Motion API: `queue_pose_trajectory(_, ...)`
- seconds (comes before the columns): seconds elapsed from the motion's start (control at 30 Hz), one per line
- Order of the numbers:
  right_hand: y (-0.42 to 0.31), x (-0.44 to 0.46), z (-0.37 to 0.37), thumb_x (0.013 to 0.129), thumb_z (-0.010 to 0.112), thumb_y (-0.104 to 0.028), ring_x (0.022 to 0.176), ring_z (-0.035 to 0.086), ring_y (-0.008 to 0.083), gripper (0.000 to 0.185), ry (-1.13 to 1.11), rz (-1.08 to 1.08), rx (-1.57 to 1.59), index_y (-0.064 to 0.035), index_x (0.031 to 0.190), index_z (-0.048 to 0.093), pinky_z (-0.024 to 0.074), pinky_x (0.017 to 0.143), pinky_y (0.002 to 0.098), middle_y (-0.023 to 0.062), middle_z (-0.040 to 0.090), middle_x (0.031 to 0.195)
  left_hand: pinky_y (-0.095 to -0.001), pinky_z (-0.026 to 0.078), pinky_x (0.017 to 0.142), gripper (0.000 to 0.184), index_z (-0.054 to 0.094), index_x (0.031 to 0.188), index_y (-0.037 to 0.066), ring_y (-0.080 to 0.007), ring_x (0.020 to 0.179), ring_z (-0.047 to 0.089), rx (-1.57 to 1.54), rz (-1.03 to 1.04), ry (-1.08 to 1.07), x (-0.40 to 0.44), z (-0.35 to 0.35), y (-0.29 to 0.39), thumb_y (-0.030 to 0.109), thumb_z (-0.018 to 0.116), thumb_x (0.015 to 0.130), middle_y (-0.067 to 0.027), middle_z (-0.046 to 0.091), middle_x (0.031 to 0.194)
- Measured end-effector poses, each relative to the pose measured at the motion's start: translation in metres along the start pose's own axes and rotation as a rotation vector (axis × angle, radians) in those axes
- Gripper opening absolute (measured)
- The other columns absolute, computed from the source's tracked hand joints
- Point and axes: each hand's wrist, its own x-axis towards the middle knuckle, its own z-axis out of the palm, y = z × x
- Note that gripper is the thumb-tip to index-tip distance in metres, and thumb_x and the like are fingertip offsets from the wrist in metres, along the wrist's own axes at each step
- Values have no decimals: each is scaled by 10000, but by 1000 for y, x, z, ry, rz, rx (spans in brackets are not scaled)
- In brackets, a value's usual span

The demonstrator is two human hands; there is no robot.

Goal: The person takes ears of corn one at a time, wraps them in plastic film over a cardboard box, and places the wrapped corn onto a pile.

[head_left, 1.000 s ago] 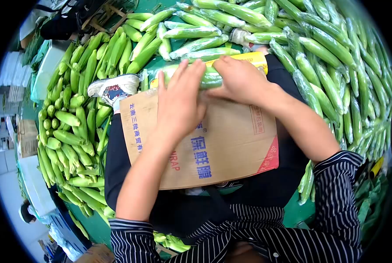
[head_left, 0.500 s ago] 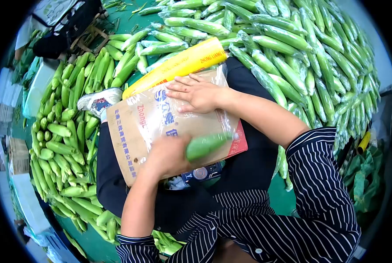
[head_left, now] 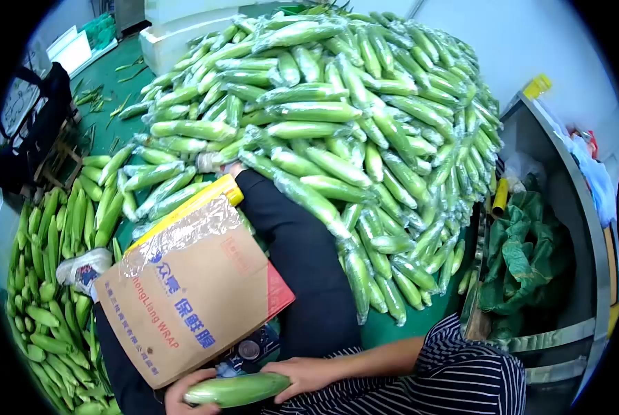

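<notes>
An ear of corn in its smooth green husk lies level between my hands, low in the view. Fingers of my left hand close round its left end. At the right end, my right hand grips the tip. A shine on the husk suggests film, but I cannot make out how it is wrapped. Just above the hands, a brown cardboard box with blue and red print rests tilted across my lap. Clear film covers its far edge, beside a yellow roll of wrap.
Film-wrapped corn forms a big heap ahead and to the right. Unwrapped corn is piled on the left. A metal-framed bin with green netting stands at the right. A black bag is at the far left.
The view has swung right. My right hand has left the top of the box, and both hands have come down toward my body, now holding the corn together at its two ends.
</notes>
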Motion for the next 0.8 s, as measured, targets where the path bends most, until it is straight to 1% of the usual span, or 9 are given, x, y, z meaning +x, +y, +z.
queue_pose_trajectory(0.1, 3, 41, 35, 963, 774, -398, 1083, 705, 330, 659, 453, -264, 68, -20, 1443, 527, 558, 960, 447, 134, 709, 1250, -439, 598, 796, 337, 541, 1180, 51, -295, 867, 702, -806, 268, 910, 68, 62, 9, 356, 597, 1048, -144, 646, 936)
queue_pose_trajectory(0.23, -22, 77, -50, 1041, 585, -547, 884, 697, 174, 479, 547, -300, 1733, -100, 1206, 636, 601, 784, 354, 41, 705, 981, -425, 598, 802, 421, 562, 1185, -4, -296, 837, 717, -595, 575, 812, 102, 76, 42, 398, 524, 1066, -215, 730, 1042)
queue_pose_trajectory(0.27, -54, 85, -53, 1041, 543, -598, 797, 698, 172, 501, 943, -304, 1465, -107, 1080, 635, 610, 783, 372, 37, 709, 897, -429, 596, 861, 526, 600, 1166, -17, -305, 913, 722, -449, 669, 709, 107, 87, 46, 492, 492, 1091, -211, 732, 1068)
queue_pose_trajectory(0.4, -86, 99, -82, 1057, 515, -601, 957, 717, 259, 572, 520, -517, 1429, -67, 1229, 626, 599, 897, 396, 61, 716, 1061, -523, 310, 1253, 629, 524, 1521, 32, -383, 1526, 411, -24, 894, 312, 141, 89, 23, 437, 626, 1051, -187, 515, 1575)
queue_pose_trajectory(0.5, -66, 108, -216, 1034, 670, -323, 1137, 636, 264, 444, 214, -725, 1552, -23, 1350, 581, 563, 1014, 438, 140, 646, 1265, -514, 321, 1243, 551, 547, 1502, 98, -342, 1522, 412, 598, 558, 271, 137, 5, 29, 271, 686, 997, -160, 518, 1569)
queue_pose_trajectory(0.6, -113, 80, -348, 1060, 440, -639, 1574, 272, 373, 935, 572, -1075, 1194, 19, 1657, 148, 213, 1308, 572, 265, 285, 1684, -343, 558, 928, 268, 752, 1181, 8, -206, 994, 733, 286, 164, 972, 107, -152, 31, 182, 673, 992, -110, 787, 1062)
queue_pose_trajectory(0.67, -161, 117, -289, 1092, 279, -650, 1626, 144, 367, 903, 1036, -747, 857, -10, 1685, 44, 130, 1335, 539, 257, 167, 1736, -374, 565, 929, 277, 744, 1200, 19, -289, 1012, 739, 533, 53, 1376, 84, -292, -29, 191, 656, 1001, -185, 771, 1132)
queue_pose_trajectory(0.73, -102, 127, -251, 1117, 409, -539, 1564, 324, 352, 815, 1008, -549, 361, 18, 1668, 184, 273, 1288, 482, 259, 312, 1687, -453, 536, 990, 464, 672, 1231, -31, -395, 1085, 698, 1098, -415, 1377, 43, -392, -97, 341, 706, 956, -212, 737, 1186)
queue_pose_trajectory(0.8, -41, 104, -216, 1043, 653, -452, 1103, 679, 274, 666, 718, -450, 92, 55, 1457, 531, 516, 993, 413, 181, 710, 1174, -476, 532, 986, 580, 656, 1203, -33, -420, 1101, 690, 1554, -807, 1253, 31, -413, -116, 463, 750, 917, -215, 727, 1211)
